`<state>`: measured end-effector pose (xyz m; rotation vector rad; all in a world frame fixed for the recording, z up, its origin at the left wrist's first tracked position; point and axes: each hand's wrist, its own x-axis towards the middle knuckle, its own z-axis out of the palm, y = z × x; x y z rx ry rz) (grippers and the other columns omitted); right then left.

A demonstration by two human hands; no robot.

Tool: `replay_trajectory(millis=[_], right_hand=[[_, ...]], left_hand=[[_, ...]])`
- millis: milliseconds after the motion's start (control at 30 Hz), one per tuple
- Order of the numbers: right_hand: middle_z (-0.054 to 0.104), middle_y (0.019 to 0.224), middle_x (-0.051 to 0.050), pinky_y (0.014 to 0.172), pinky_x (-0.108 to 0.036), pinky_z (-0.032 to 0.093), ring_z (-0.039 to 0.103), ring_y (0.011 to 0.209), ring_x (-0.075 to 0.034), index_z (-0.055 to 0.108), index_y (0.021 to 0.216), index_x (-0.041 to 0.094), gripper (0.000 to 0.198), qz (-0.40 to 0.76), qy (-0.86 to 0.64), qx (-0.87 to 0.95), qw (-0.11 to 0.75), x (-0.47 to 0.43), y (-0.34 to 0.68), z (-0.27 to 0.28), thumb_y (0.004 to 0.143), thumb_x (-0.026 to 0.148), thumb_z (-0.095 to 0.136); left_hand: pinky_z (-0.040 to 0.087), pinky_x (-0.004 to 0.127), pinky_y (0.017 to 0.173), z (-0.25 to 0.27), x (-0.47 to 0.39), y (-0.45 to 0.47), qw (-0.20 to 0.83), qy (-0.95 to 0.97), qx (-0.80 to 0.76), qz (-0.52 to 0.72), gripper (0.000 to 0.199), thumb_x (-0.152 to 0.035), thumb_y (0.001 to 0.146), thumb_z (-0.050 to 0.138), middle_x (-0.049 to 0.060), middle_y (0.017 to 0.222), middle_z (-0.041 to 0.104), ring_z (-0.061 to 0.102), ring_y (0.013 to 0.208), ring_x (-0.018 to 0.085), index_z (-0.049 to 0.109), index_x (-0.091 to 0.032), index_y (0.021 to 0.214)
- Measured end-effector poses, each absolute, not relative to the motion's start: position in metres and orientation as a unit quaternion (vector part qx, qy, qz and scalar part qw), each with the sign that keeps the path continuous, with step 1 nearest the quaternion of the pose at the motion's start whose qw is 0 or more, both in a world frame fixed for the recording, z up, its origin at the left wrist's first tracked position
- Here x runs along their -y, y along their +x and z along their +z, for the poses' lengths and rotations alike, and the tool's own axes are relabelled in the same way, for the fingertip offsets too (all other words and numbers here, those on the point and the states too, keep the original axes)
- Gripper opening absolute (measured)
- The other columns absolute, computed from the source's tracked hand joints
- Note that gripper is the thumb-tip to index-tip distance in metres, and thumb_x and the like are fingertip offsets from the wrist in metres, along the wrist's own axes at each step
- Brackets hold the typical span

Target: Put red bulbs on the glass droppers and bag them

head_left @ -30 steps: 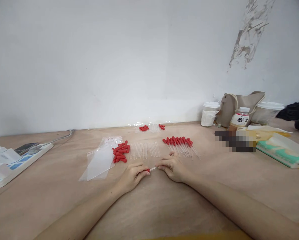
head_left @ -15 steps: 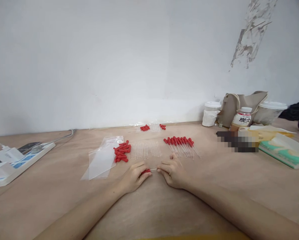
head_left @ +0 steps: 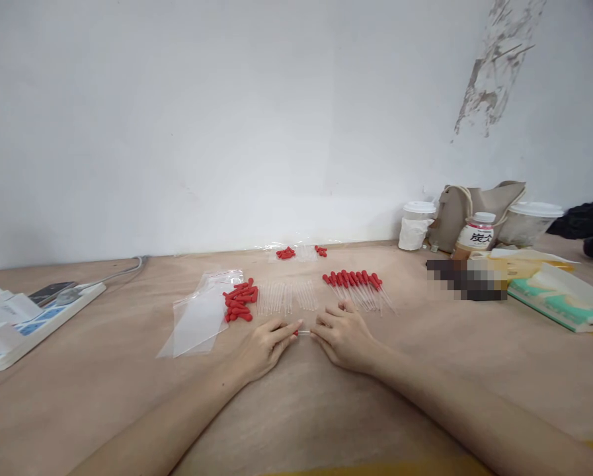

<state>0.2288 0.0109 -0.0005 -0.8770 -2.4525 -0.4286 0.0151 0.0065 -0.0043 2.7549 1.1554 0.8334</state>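
Left hand (head_left: 264,348) has shifted since half a second ago: one finger now reaches out straight over the red bulb (head_left: 296,332), so just a speck of red shows where more showed before. Clear tube (head_left: 304,332) lies about level, bridging the short gap between the hands. Grip, left: digits closed around the bulb, much of it hidden. Grip, right hand (head_left: 344,337): fingertips pinching the tube from the 3 o'clock side, its far end out of sight beneath the fingers. Reading of the change: hold on the bulb being re-set, with bulb and tube kept in line; cannot tell how deep the tube sits in the bulb. Outward from the grip: loose clear tubes (head_left: 276,297) laid side by side at 11 o'clock; heap of red bulbs (head_left: 246,299) at 10, touching the clear plastic bags (head_left: 197,324) beyond it. At 2 o'clock, near the right hand, a row of bulb-topped tubes (head_left: 352,279), red ends pointing away. Further off at 12, against the wall, clear plastic (head_left: 306,253) with more red pieces and tubes. Power strip (head_left: 41,327) at 9; lidded cup (head_left: 416,228) between 1 and 2; labelled bottle (head_left: 476,236) at 2.
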Motion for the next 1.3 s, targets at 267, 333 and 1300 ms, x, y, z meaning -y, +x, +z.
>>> replay_trajectory(millis=[267,333,1300], right_hand=[[0.06,0.06,-0.003,0.075,-0.034,0.023,0.051,0.063,-0.016,0.059,0.057,0.019,0.038,-0.057,-0.634,0.718,0.28,-0.049,0.252,0.011,0.083,0.036,0.037],[0.06,0.059,-0.003,0.078,-0.036,0.022,0.052,0.062,-0.016,0.058,0.056,0.018,0.04,-0.048,-0.663,0.699,0.263,-0.064,0.25,0.013,0.083,0.038,0.036],[0.064,0.084,-0.013,0.079,-0.039,0.022,0.057,0.082,-0.024,0.062,0.083,0.015,0.028,0.002,-0.699,0.698,0.158,-0.1,0.203,0.012,0.078,0.032,0.04]], left_hand=[[0.044,0.028,0.07,-0.004,-0.012,0.01,0.062,0.835,-0.47,0.281,0.03,-0.029,0.082,0.047,0.003,0.091,0.055,0.054,0.077,0.015,0.049,-0.023,0.111],[0.043,0.028,0.072,-0.004,-0.012,0.011,0.062,0.843,-0.46,0.273,0.023,-0.028,0.083,0.046,0.003,0.092,0.055,0.053,0.08,0.016,0.054,-0.022,0.104],[0.043,0.028,0.071,-0.004,-0.013,0.01,0.069,0.853,-0.436,0.278,0.018,-0.026,0.084,0.044,0.004,0.091,0.055,0.053,0.078,0.015,0.057,-0.02,0.095]])
